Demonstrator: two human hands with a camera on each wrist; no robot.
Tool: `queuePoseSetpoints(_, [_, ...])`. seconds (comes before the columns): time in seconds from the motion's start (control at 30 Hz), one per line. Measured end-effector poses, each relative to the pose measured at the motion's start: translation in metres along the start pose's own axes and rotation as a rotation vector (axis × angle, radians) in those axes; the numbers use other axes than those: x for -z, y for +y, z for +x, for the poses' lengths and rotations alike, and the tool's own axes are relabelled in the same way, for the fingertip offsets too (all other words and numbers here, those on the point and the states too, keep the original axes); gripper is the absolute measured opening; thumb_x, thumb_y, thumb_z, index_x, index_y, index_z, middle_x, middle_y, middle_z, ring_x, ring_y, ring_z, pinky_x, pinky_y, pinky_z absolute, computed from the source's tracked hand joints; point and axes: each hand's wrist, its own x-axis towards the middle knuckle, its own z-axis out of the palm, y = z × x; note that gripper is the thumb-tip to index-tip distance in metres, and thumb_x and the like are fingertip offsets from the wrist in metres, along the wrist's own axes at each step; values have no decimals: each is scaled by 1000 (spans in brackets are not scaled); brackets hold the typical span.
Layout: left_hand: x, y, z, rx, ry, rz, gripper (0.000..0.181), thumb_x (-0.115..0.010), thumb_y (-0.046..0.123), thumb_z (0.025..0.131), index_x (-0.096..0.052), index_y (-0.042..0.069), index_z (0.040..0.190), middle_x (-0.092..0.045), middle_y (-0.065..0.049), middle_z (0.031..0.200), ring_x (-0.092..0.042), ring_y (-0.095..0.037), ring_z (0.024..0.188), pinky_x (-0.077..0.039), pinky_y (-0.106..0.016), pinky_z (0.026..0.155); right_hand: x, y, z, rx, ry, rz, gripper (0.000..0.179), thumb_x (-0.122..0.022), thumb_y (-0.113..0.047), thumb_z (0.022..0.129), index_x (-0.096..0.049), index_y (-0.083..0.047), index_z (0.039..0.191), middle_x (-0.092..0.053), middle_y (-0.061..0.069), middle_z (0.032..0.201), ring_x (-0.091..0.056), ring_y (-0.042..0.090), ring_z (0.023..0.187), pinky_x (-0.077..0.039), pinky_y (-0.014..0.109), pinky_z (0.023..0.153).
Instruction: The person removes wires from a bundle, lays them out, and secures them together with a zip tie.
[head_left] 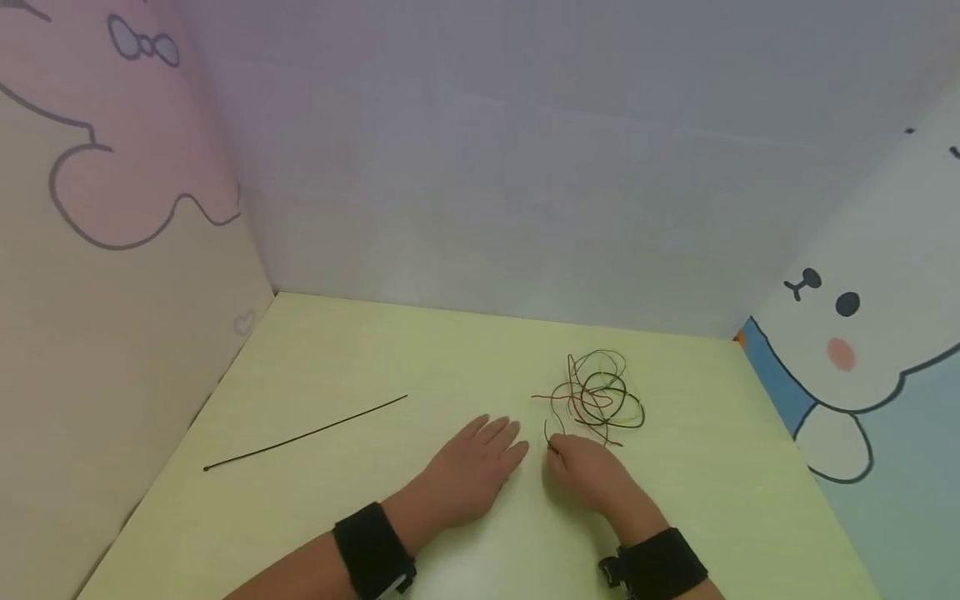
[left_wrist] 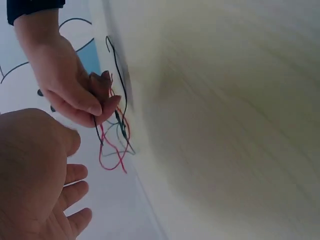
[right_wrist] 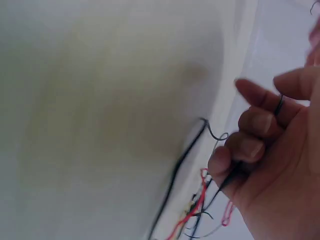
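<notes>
Black wire [right_wrist: 228, 179], one end toward the far edge of the table [head_left: 720, 467], is pinched in the right hand [head_left: 588, 473], nearer than the straight-fingered left hand [head_left: 471, 472] to the tangle of wires [head_left: 584, 398] lying just beyond.

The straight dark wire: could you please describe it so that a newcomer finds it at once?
In the head view, find the pale yellow table, then look left of the left hand. There the dark wire lies at a slant. Unlike the tangle of wires farther right, it is nearly straight and lies apart.
</notes>
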Motion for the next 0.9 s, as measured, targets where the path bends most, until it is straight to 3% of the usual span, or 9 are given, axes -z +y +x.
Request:
queuePoseSetpoints(0.1, [-7, 11, 22, -31, 40, 58, 36, -45, 23, 110, -56, 19, 144, -48, -4, 155, -34, -24, 150, -23, -43, 121, -8, 2, -3, 32, -26, 107, 16, -55, -15, 104, -69, -11, 98, -68, 2, 92, -65, 23, 90, -51, 47, 83])
queuePoseSetpoints(0.23, [-13, 22, 38, -32, 45, 64, 27, -46, 22, 110, -58, 20, 134, -59, 0, 141, -38, -21, 148, -22, -44, 122, -14, 6, -3, 82, -28, 194, 19, -52, -16, 107, -70, -13, 106, -70, 1, 111, -66, 27, 112, -49, 51, 97])
queuePoseSetpoints(0.33, [-11, 29, 43, -13, 32, 56, 23, -50, 21, 108, -59, 20, 129, -68, 2, 117, -55, -20, 131, -27, -43, 120, -14, 10, -4, 98, -27, 221, 20, -50, -15, 108, -67, -17, 98, -68, -2, 106, -65, 23, 107, -49, 51, 95])
queuePoseSetpoints(0.4, [-9, 33, 47, 18, 22, 27, 19, -53, 21, 107, -59, 21, 125, -67, 5, 99, -64, -17, 107, -38, -37, 110, -12, 12, -6, 98, -30, 233, 19, -50, -15, 108, -68, -17, 100, -67, -4, 108, -64, 22, 108, -49, 51, 96])
queuePoseSetpoints(0.5, [-6, 36, 52, 81, -3, -25, 11, -58, 23, 105, -61, 21, 116, -59, 6, 84, -57, -14, 79, -44, -29, 84, -10, 12, -6, 110, -44, 238, 19, -51, -16, 108, -69, -17, 107, -68, -3, 111, -64, 24, 112, -48, 52, 99])
queuePoseSetpoints(0.57, [-4, 36, 54, 131, -26, -40, 8, -61, 26, 105, -63, 20, 110, -55, 5, 83, -52, -14, 74, -40, -27, 71, -10, 11, -5, 139, -40, 226, 20, -51, -15, 108, -71, -17, 112, -70, -2, 114, -64, 24, 116, -47, 52, 101])
queuePoseSetpoints(0.7, [-1, 33, 55, 206, -60, -10, 9, -65, 29, 103, -67, 21, 102, -50, 2, 86, -50, -15, 78, -40, -28, 67, -10, 8, -2, 214, -18, 195, 21, -52, -14, 107, -71, -16, 115, -71, -3, 111, -65, 23, 114, -48, 50, 100])
queuePoseSetpoints(0.8, [-2, 30, 52, 213, -87, -3, 10, -64, 30, 103, -71, 24, 100, -51, 3, 86, -51, -16, 79, -42, -28, 67, -11, 7, -1, 238, -20, 167, 21, -53, -13, 107, -72, -13, 117, -71, -2, 109, -66, 24, 111, -49, 50, 98])
queuePoseSetpoints(0.9, [-3, 28, 47, 204, -131, -2, 11, -63, 29, 103, -72, 26, 99, -52, 3, 84, -52, -16, 78, -44, -29, 67, -12, 11, -1, 235, -37, 134, 19, -53, -11, 106, -72, -11, 108, -69, -3, 101, -65, 21, 102, -50, 47, 93])
